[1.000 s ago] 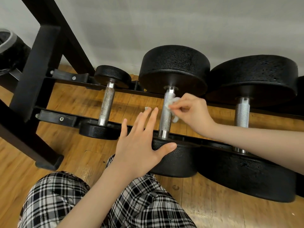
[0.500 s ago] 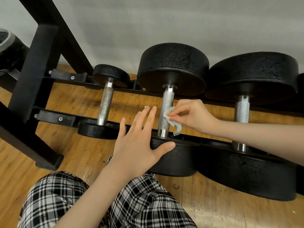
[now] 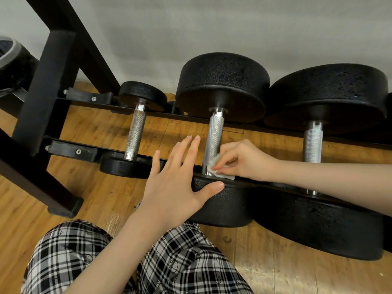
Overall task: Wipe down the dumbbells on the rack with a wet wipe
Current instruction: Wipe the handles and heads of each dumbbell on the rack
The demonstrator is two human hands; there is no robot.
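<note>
Fingers of right hand (image 3: 244, 161) pinch wipe (image 3: 216, 169).

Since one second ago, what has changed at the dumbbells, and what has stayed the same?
The right hand, pinching the wet wipe, slid down the middle dumbbell's handle from its far end to its near end, by the near weight head. It never let go of the wipe. The left hand stayed flat and open, thumb on that head. All three dumbbells stayed on the rack.
</note>
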